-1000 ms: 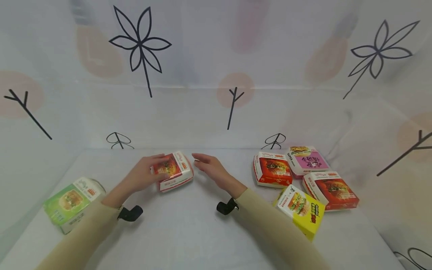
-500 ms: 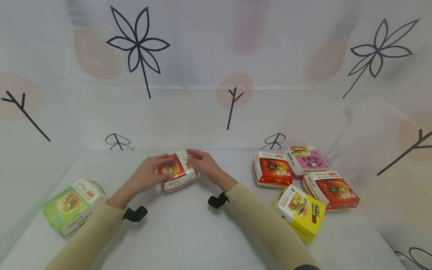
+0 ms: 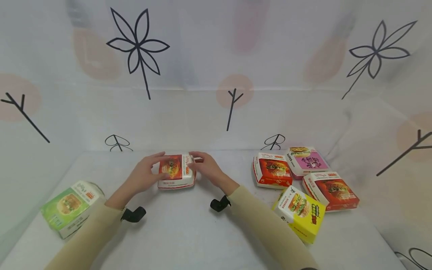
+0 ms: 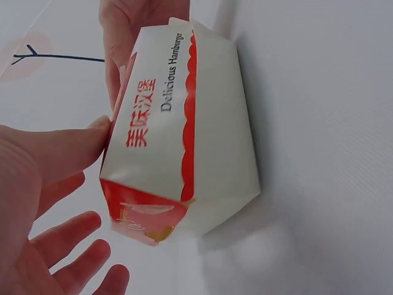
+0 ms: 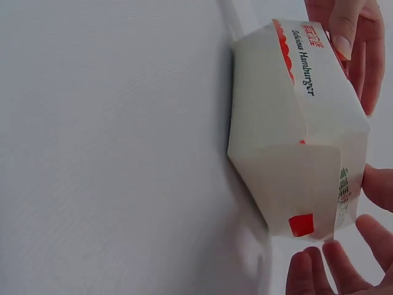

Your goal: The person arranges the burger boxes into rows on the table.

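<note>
A red and white hamburger box (image 3: 173,171) lies on the white table, its printed front toward me. At its left end is my left hand (image 3: 143,174); the thumb (image 4: 73,144) touches the top edge, and the other fingers are spread loosely past the end in the left wrist view. My right hand (image 3: 210,170) is at the box's right end. In the right wrist view, its thumb (image 5: 377,184) touches the top edge while the loosely bent fingertips (image 5: 334,258) are close by the end wall, which bears a small red square.
A green burger box (image 3: 72,206) lies at the left, beside my left sleeve. Grouped on the right are a red box (image 3: 272,170), a pink box (image 3: 308,161), another red box (image 3: 332,191) and a yellow box (image 3: 300,213) near my right sleeve. A patterned cloth (image 3: 189,116) rises behind.
My right hand has come left to the box's right end. The box has shifted slightly right and turned so its front edge runs nearly straight across. The left hand has stayed at its left end.
</note>
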A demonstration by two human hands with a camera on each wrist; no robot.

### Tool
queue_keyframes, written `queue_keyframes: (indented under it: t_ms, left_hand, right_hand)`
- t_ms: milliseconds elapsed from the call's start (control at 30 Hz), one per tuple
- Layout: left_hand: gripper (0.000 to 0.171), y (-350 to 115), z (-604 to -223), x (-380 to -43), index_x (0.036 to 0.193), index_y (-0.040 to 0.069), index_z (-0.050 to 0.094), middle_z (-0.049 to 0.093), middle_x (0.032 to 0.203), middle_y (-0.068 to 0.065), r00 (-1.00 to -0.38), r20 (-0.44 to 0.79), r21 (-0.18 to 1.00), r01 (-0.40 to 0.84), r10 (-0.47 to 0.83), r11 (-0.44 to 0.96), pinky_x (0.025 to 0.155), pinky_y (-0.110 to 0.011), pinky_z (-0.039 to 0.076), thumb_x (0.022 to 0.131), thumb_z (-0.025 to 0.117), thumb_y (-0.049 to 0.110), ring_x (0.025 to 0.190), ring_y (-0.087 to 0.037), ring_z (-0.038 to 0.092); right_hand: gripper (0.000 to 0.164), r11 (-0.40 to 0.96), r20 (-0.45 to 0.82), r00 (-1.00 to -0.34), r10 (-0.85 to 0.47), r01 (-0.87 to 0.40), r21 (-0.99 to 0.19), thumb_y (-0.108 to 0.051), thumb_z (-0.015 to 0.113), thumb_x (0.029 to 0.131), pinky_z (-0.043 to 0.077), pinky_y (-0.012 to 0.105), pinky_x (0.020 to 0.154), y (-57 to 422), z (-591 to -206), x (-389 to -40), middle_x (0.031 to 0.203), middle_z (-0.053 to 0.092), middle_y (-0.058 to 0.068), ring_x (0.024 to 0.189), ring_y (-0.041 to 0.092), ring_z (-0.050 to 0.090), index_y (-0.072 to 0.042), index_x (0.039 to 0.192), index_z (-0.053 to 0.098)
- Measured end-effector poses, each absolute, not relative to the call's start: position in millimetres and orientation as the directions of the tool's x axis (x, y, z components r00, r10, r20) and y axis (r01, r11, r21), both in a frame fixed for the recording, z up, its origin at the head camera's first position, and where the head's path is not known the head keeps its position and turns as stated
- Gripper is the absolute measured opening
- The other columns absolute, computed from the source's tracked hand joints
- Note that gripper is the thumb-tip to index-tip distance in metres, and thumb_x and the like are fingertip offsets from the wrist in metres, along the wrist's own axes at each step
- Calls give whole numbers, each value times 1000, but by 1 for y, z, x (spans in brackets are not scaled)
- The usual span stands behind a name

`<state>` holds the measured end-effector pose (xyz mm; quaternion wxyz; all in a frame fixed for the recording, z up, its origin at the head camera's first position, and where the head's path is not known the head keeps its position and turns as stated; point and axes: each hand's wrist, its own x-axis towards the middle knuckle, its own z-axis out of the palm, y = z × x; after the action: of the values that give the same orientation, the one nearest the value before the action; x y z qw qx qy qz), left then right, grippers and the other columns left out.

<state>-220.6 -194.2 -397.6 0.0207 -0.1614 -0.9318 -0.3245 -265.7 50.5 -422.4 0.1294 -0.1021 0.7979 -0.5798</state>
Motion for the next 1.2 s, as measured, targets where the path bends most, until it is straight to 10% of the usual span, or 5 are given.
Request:
queue_keyframes:
  t_ms: [1200]
  left_hand:
    - [47, -203, -411, -216, 131, 9, 65, 52, 141, -15, -948, 184, 604, 319, 261, 730, 92, -54, 51, 87, 78, 22, 128, -38, 47]
  right_hand:
    - [49, 464, -45, -964, -261, -85, -882, -28, 69, 95, 40, 47, 106, 55, -425, -251, 144, 54, 3, 135, 26, 46, -24, 142, 58]
